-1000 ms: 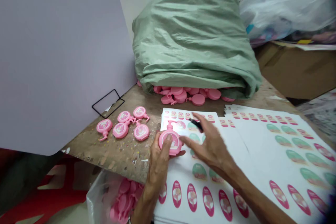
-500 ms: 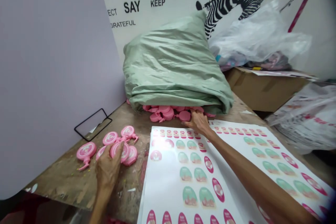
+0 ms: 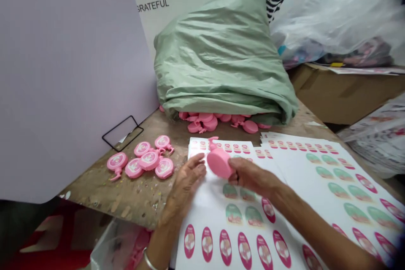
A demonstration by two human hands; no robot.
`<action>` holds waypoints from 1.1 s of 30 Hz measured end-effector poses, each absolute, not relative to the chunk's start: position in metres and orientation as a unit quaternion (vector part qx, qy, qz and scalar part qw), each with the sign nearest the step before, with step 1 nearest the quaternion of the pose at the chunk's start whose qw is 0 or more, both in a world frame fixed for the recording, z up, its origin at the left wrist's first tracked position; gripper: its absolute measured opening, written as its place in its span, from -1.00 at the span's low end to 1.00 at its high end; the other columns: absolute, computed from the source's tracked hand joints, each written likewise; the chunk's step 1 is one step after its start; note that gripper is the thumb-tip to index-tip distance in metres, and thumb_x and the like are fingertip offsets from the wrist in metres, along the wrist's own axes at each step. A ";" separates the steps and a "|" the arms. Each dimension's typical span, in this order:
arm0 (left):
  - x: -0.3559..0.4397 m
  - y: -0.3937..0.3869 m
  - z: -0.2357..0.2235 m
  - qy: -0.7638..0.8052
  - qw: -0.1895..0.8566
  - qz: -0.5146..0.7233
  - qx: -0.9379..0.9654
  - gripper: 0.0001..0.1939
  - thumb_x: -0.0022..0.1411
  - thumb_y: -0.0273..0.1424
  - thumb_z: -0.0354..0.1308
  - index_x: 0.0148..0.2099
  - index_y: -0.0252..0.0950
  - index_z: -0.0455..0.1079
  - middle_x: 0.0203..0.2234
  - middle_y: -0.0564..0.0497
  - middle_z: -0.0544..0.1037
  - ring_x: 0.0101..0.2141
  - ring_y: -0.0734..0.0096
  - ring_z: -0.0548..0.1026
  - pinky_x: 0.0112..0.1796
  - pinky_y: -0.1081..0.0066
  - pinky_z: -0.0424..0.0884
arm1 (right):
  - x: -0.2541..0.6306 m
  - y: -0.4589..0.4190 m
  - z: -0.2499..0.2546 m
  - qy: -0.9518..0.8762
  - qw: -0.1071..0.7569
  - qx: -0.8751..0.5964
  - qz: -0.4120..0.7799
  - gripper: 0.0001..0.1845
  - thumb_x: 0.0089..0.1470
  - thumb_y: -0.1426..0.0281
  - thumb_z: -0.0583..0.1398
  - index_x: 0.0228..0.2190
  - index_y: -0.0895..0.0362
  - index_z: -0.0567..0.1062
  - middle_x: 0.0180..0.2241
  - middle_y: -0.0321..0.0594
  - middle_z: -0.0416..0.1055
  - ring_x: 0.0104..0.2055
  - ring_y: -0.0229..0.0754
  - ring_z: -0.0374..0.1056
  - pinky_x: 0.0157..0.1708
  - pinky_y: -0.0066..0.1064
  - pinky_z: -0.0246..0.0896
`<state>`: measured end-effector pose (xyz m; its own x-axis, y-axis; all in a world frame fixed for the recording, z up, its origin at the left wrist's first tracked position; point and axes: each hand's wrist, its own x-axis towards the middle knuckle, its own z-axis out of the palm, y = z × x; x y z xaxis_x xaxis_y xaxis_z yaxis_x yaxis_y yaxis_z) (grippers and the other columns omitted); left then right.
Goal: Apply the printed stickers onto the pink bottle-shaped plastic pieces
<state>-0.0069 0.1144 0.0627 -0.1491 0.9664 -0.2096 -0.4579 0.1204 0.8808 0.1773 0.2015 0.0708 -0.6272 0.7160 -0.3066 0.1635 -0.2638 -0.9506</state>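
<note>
Item: one pink pump bottle (image 3: pixel 219 163), held tilted over our label sheet (image 3: pixel 234 215), nozzle pointing away from us. Our right hand (image 3: pixel 253 177) grips it, fingers closed against its side. Our left hand (image 3: pixel 185 185) is open, fingers (image 3: pixel 198 169) spread, their tips just beside the bottle. Also listed: five pink bottles (image 3: pixel 142 160) grouped on the paint-flecked wooden bench (image 3: pixel 95 194), a pink heap (image 3: pixel 202 123) under a green plastic sack (image 3: pixel 221 55), and a second label sheet (image 3: pixel 341 185) to our right.
</note>
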 end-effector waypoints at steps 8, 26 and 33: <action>-0.012 0.078 0.052 0.411 0.632 0.652 0.082 -0.56 0.14 -0.34 0.28 0.05 -0.38 0.36 -0.15 -0.23 0.59 -0.18 0.18 0.59 -0.15 0.26 0.53 | 0.149 0.163 0.065 -0.723 0.223 -0.410 0.511 -0.60 0.16 0.03 0.09 -0.38 0.12 0.43 -0.46 -0.28 0.38 -0.46 -0.26 0.23 -0.47 -0.42 0.11; -0.027 0.104 0.033 0.513 0.548 0.626 0.212 -0.48 0.09 -0.15 0.30 0.01 -0.37 0.44 -0.39 -0.04 0.55 -0.41 0.35 0.56 -0.34 0.34 0.54 | 0.123 0.191 0.015 -0.866 0.248 -0.420 0.113 -0.81 0.20 0.37 0.07 -0.41 0.12 0.41 -0.42 -0.19 0.46 -0.35 -0.15 0.28 -0.27 -0.32 0.02; -0.029 0.103 0.030 0.521 0.534 0.629 0.217 -0.51 0.01 -0.17 0.36 -0.06 -0.36 0.49 -0.36 -0.04 0.55 -0.39 0.41 0.52 -0.29 0.39 0.52 | 0.116 0.191 0.016 -0.858 0.271 -0.423 0.108 -0.80 0.11 0.25 0.18 -0.44 0.11 0.42 -0.46 -0.20 0.46 -0.37 -0.14 0.28 -0.28 -0.31 0.06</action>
